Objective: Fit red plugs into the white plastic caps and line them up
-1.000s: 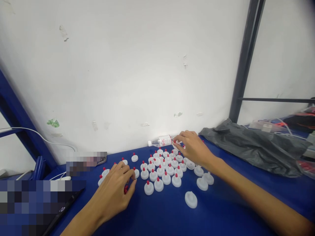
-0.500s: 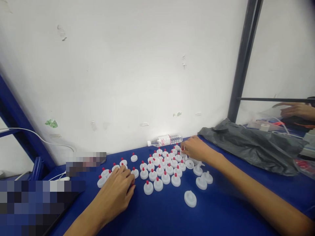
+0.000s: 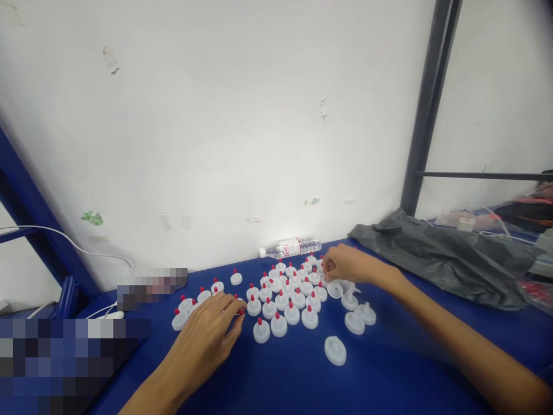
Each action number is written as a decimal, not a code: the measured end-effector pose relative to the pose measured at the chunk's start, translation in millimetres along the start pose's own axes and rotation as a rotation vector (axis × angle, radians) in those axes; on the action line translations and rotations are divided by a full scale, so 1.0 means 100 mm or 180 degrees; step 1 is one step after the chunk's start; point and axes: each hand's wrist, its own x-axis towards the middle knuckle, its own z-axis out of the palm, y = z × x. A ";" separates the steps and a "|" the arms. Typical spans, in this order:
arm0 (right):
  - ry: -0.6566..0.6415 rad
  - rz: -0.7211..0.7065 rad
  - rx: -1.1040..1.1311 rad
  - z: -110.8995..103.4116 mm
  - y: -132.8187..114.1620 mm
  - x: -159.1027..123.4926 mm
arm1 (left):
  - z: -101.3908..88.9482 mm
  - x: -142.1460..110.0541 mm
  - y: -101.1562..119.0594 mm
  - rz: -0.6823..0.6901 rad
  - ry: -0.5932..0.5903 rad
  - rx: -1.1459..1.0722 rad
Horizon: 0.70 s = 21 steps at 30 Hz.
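Note:
Many white round nozzle caps (image 3: 291, 314) stand on the blue table, most topped with a small red tip. My left hand (image 3: 211, 325) is over the left group, thumb and fingers pinching a small red tip (image 3: 241, 312). At the right rear of the cluster, my right hand (image 3: 348, 264) has its fingers closed among the caps; what they hold is hidden. Just in front of that hand are white caps without red tips (image 3: 354, 323). One bare cap (image 3: 335, 350) lies tilted nearer to me, apart from the others.
A clear plastic bottle (image 3: 290, 248) lies on its side against the wall. To the right is a crumpled grey plastic bag (image 3: 440, 256). A white cable (image 3: 82, 246) runs at the left. Part of another person shows blurred at the far right.
My left hand has shifted slightly right, and the red tip now shows between its fingers. My right hand has moved slightly right and down. The other person's hand has largely left view.

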 end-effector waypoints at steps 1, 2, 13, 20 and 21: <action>0.0022 -0.0036 0.0026 -0.01 -0.01 -0.01 | 0.00 0.00 0.00 0.0019 0.0033 -0.0024; 0.0083 -0.0088 0.0055 -0.03 -0.03 -0.01 | 0.01 0.00 0.00 0.0026 0.0071 -0.0046; 0.1000 -0.1464 0.0608 0.16 -0.56 -0.09 | 0.02 -0.01 0.09 0.0190 0.0775 -0.0308; 0.1014 -0.1989 0.0373 0.29 -0.73 -0.16 | 0.02 -0.02 0.16 0.0082 0.0629 -0.0472; 0.1057 -0.2005 0.0384 0.28 -0.74 -0.18 | 0.02 -0.02 0.16 0.0072 0.0610 -0.0486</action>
